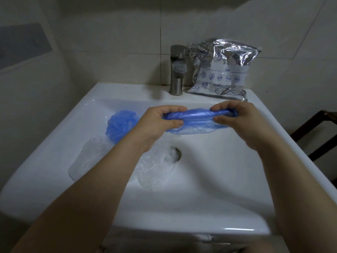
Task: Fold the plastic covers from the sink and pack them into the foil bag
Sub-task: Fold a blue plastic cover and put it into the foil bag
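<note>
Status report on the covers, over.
Both hands pinching blue cover over sink. Three covers left in basin. Foil bag clear behind.

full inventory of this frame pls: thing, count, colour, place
blue cover in hand: 1, blue, stretched between both hands above the basin
blue cover in sink: 1, blue, bunched at the basin's back left
clear covers: at least 2, transparent, basin floor, one left, one by the drain; exact count unclear
foil bag: 1, silver with blue print, on the sink's back ledge, leaning on the wall
faucet: 1, brushed metal, back ledge, left of the bag
sink: 1, white, centre
drain: 1, metal, basin middle
chair frame: 1, dark, far right, partly seen
left hand: pinches the cover's left end
right hand: pinches the cover's right end
</note>
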The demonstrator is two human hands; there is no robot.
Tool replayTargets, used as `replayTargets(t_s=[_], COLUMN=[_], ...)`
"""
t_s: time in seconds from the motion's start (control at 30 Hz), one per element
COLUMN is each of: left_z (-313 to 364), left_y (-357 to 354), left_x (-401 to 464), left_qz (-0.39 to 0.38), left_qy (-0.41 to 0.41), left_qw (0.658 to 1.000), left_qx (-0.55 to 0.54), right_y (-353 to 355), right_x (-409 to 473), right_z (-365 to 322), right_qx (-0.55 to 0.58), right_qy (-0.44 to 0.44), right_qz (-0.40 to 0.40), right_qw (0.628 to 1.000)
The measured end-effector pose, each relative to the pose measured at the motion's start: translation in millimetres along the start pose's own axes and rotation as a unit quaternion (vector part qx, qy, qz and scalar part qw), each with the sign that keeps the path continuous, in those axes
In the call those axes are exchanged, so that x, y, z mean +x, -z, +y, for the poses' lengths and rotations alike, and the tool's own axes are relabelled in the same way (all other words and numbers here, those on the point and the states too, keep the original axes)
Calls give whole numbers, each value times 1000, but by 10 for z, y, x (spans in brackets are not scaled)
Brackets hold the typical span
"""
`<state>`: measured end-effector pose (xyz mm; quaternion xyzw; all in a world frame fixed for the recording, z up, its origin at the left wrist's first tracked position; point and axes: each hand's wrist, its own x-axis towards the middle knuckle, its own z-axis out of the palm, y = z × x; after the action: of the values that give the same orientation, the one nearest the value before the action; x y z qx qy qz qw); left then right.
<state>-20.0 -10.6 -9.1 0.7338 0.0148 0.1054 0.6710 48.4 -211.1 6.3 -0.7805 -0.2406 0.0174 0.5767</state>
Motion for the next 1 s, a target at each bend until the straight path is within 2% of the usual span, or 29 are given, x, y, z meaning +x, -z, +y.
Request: replayTargets(t_s=[0.2, 0.3, 0.5, 0.6, 0.77, 0.87, 0.93, 1.0], left_z=[-52, -58, 6, 12, 48, 27, 14, 14], left_y=[-37, -27, 72, 87, 8, -46, -68, -95], left_x=[2, 17, -15, -14, -87, -88, -77, -75], left_qz=[48, 53, -57, -73, -132, -105, -76, -63], left_qy=[-1, -18, -37, -44, -41, -28, -3, 25], left_qw=[992, 983, 991, 989, 977, 982, 990, 995], left_qx=[118, 173, 119, 120, 160, 152, 119, 77], right_y=[-45, -27, 75, 93, 76, -9, -57, -88], right_x=[-3, 8, 2, 6, 5, 11, 17, 14], right_z=[20, 48, 41, 27, 5, 17, 35, 35], right_qx=[-133, -124, 63, 124, 134, 80, 33, 32], right_qy=[24, 17, -67, -86, -96, -99, -89, -83], right_qz=[8, 21, -69, -75, -83, -54, -34, -31], right_qw=[991, 992, 993, 986, 983, 990, 995, 996])
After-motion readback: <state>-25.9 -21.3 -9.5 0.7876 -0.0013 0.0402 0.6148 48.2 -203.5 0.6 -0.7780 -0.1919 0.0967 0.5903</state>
